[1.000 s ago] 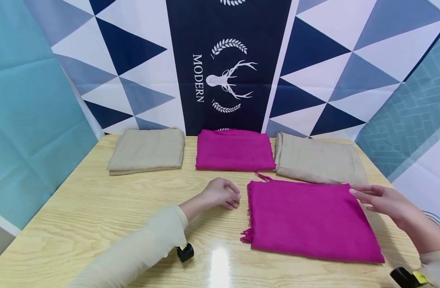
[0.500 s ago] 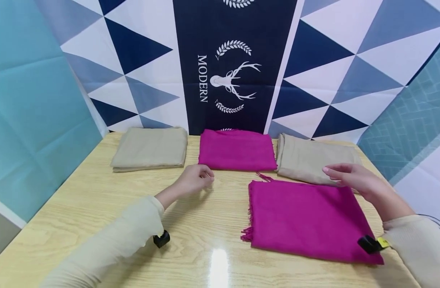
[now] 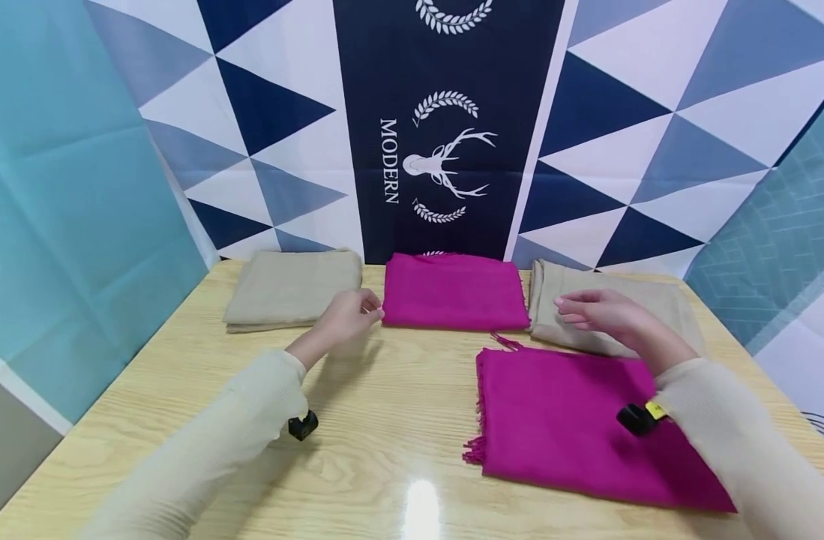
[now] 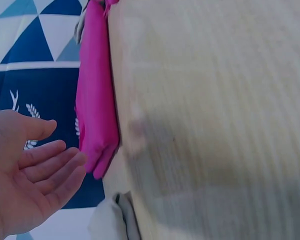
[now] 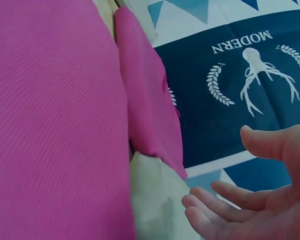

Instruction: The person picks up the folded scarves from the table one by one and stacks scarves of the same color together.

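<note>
My left hand [image 3: 347,315] is at the left front corner of the folded magenta scarf [image 3: 455,292] in the back row, fingers relaxed and nothing held. In the left wrist view the fingertips of that left hand [image 4: 37,175] are right by the end of the scarf. My right hand [image 3: 603,313] hovers over the right beige folded cloth [image 3: 654,300], its fingers loosely bent and holding nothing. Below the right forearm lies a larger folded magenta scarf [image 3: 553,420] with fringe along its left edge. The right wrist view shows the right hand [image 5: 255,200] apart from the cloths.
Another folded beige cloth [image 3: 297,289] lies at the back left of the wooden table [image 3: 358,465]. A patterned fabric backdrop [image 3: 445,135] rises behind the back row, with a teal sheet [image 3: 74,187] on the left side.
My left hand has left the larger scarf's fringed side, going left and toward the back-row magenta scarf. The right hand has left the larger scarf's far right corner, moving left over the beige cloth.
</note>
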### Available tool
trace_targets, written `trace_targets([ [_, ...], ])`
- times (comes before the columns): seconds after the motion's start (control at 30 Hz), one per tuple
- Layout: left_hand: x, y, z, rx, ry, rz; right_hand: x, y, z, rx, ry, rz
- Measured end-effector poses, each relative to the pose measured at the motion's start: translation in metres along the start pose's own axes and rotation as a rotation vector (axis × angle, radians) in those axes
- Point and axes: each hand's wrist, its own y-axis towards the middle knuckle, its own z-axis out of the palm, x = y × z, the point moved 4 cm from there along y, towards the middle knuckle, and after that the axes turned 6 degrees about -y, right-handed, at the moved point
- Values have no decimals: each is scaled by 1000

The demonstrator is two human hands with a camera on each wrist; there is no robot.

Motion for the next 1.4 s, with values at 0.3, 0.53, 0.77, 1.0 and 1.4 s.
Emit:
trace_targets([
  [0.3, 14, 29, -4, -51, -19, -94, 23, 38, 10, 38, 93, 26],
  [0.53, 27, 46, -3, -79, -53, -200, 33, 63, 16, 7, 124, 74],
  [0.77, 39, 57, -1, -111, -136, -327, 40, 85, 13, -46, 192, 191],
  [1.0, 46, 66, 0, -122, -158, -380, 36, 99, 13, 82, 401, 248],
  [1.4, 55, 82, 12, -72, -358, -528, 18, 118, 12, 147, 611, 304],
])
